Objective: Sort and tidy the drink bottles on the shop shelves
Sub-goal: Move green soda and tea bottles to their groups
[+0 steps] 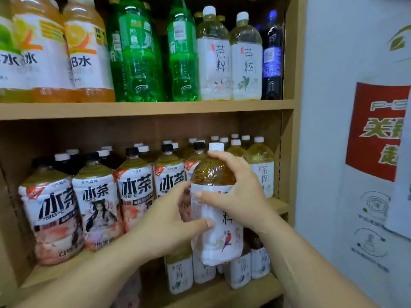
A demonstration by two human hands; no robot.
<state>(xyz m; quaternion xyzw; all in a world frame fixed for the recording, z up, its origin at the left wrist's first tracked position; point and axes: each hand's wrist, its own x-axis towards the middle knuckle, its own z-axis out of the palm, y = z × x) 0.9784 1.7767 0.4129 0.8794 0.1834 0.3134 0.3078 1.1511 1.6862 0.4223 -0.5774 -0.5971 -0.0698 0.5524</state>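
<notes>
Presently, left hand (pixel 169 221) and right hand (pixel 235 192) grip 1 white-labelled amber plastic tea bottle (pixel 214 210) near the middle shelf (pixel 142 110), probably label-forward for facing.

A tea bottle (pixel 216 218) with white cap, amber liquid and a white label bearing a red parrot is upright and slightly tilted before the shelf (pixel 51 274), with the left hand (pixel 169 221) gripping its label and the right hand (pixel 235 192) its shoulder. Behind it stand peach-label bottles (pixel 95 210) and pale tea bottles (pixel 262 165)
</notes>
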